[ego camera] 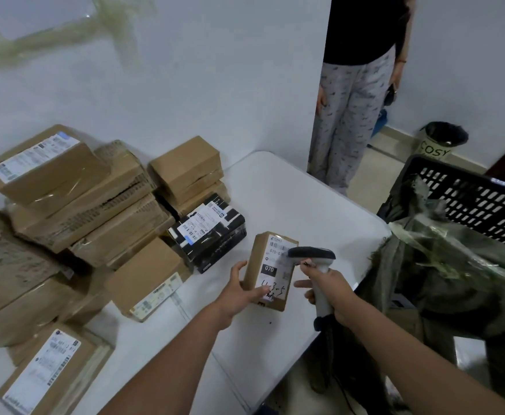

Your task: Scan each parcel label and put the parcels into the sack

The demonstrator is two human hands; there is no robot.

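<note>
Small parcel [270, 271] at centre: matt brown cardboard, white paper label, held by left hand [242, 290]. Scanner [317, 274] in right hand [330, 290]: smooth grey plastic, dark matt head. Table [305, 205]: smooth white, faint sheen. Stacked boxes [74, 199] at 9 o'clock: rough cardboard, glossy clear tape. Black box [212, 235]: glossy wrap. Sack [455, 274] at 3 o'clock: dull green woven plastic, crinkled. Crate [470, 199] at 2 o'clock: black perforated plastic.
</note>
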